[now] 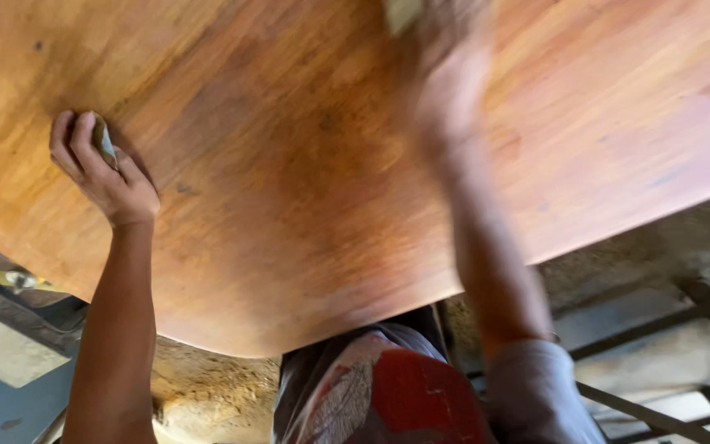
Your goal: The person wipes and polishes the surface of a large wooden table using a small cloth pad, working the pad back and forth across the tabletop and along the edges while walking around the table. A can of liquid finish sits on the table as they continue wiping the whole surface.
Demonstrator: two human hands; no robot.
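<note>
A large orange-brown wooden tabletop with a rounded near corner fills most of the view. My left hand rests on it at the left, fingers curled around a small greenish-grey pad. My right hand is blurred with motion at the top centre, pressed on the wood and holding a pale piece of paper or pad at the frame's upper edge.
Below the tabletop I see my patterned red and grey clothing. Metal frame bars stand at the lower right over a dusty floor. A yellow object lies at the left beneath the table edge.
</note>
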